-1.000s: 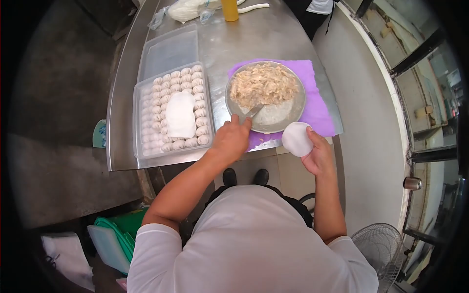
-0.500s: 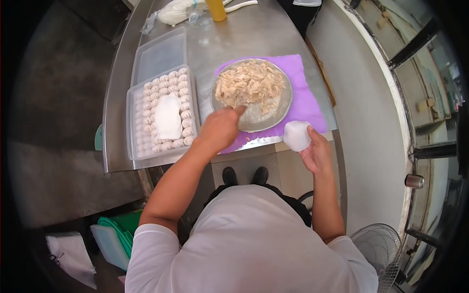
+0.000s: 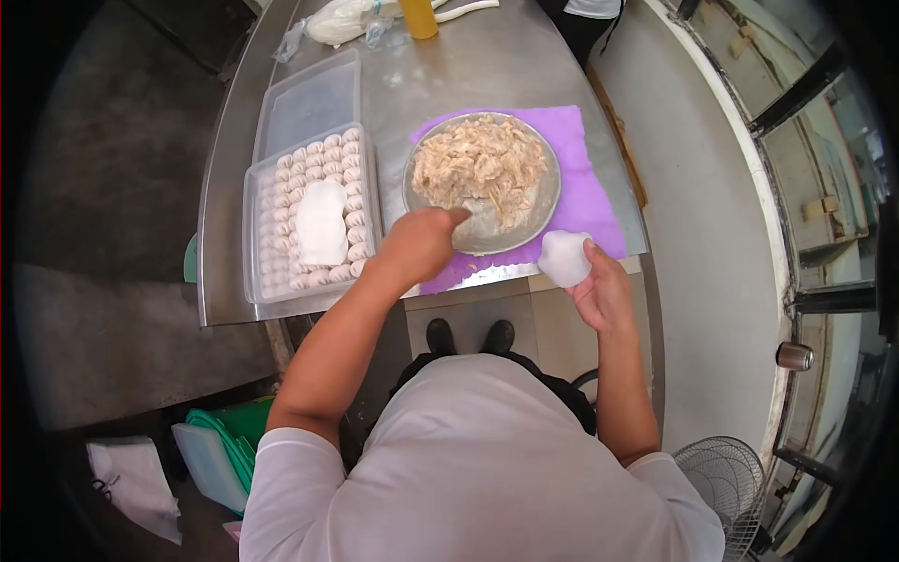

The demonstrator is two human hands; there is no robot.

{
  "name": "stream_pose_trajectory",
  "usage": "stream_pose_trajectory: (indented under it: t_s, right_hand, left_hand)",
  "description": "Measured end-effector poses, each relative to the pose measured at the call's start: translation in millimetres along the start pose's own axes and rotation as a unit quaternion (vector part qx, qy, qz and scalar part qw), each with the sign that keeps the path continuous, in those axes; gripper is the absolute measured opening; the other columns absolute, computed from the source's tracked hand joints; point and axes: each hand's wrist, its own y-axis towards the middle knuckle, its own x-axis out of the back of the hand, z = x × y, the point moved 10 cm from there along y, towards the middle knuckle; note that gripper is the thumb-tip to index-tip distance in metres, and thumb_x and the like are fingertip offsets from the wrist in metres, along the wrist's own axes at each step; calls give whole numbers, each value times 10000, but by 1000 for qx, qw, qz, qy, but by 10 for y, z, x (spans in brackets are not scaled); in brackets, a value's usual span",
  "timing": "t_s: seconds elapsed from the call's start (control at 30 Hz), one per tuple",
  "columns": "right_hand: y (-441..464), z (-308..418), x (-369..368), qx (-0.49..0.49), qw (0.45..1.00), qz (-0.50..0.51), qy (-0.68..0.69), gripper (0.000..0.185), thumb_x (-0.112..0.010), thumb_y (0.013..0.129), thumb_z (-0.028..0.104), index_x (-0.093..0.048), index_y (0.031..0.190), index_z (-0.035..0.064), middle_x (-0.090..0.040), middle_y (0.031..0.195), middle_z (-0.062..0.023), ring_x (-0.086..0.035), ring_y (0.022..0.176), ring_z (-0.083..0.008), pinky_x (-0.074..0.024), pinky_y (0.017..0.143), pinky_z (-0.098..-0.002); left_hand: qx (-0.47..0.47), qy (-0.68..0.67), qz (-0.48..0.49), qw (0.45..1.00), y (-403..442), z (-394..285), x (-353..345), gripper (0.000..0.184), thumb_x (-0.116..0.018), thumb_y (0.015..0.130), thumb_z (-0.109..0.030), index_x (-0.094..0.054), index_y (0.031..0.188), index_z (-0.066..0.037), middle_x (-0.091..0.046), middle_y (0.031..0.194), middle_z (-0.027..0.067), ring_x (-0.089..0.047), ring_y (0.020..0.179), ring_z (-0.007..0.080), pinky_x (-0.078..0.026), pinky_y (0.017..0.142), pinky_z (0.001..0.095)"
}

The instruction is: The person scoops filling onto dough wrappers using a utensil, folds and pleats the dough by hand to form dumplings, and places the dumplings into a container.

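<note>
My right hand (image 3: 604, 292) pinches a round white dumpling wrapper (image 3: 565, 258) by its edge, just off the table's front edge. My left hand (image 3: 421, 244) is at the near left rim of a round metal pan (image 3: 479, 234), its fingers mostly curled and one finger pointing over the pan; what it holds, if anything, is hidden. Pale, shredded-looking filling (image 3: 478, 161) is heaped toward the far side of the pan. Left of it, a clear plastic box (image 3: 249, 239) holds rows of pleated dumplings (image 3: 354, 203), with more white wrappers (image 3: 321, 225) lying on top.
Under the pan lies a purple cloth (image 3: 590, 201) on the steel table (image 3: 393, 84). The clear lid (image 3: 309, 103) sits behind the box. A yellow cup (image 3: 418, 19) and a white bag (image 3: 337, 21) are at the back. A fan (image 3: 721, 487) stands low right.
My right hand and the wrapper have shifted very slightly left. My left hand stays at the pan, its pointing finger drawn back a little from the filling.
</note>
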Motion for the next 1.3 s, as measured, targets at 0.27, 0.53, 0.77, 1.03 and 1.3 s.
stream_pose_trajectory:
  t_s: [0.27,0.53,0.77,1.03,1.3]
  right_hand:
    - [73,-31,-24,-14,999,23,-25,385,-508,1066,234,-522,1317,-58,-632,1290,-189,-650,1172,-298,-540,1006,-465]
    - [118,-82,-143,-13,999,23,-18,355,-519,1062,230,-554,1275,-52,-664,1180,-150,-678,1056,-253,-558,908,-412]
    - [131,-109,-193,-18,999,25,-30,367,-516,1062,225,-543,1292,-59,-662,1179,-157,-679,1060,-254,-558,908,-404]
    - [178,-190,-95,-31,998,24,-50,394,-502,1067,237,-516,1314,-70,-642,1262,-182,-658,1157,-290,-531,1015,-474]
    - [204,-154,-290,-20,1000,11,-5,370,-519,1061,225,-521,1305,-53,-636,1241,-157,-654,1119,-261,-544,952,-440]
  left_hand:
    - [-18,-19,28,999,-29,-35,196,531,-508,799,90,-682,1272,-74,-712,1069,238,-668,1047,399,-519,930,475]
    - [-32,-14,11,999,4,58,91,516,-512,802,84,-696,1256,-77,-705,1074,256,-672,1046,395,-522,915,476]
    - [-50,24,62,997,46,-98,170,530,-526,786,86,-697,1259,-80,-710,1062,249,-681,1026,388,-522,899,476]
    - [-48,6,58,997,-90,-125,232,479,-528,784,94,-718,1200,-50,-715,1031,246,-680,1015,390,-530,898,457]
    - [-9,-106,8,994,-338,-46,-7,391,-537,833,44,-700,1187,5,-690,1015,295,-685,959,431,-530,876,490]
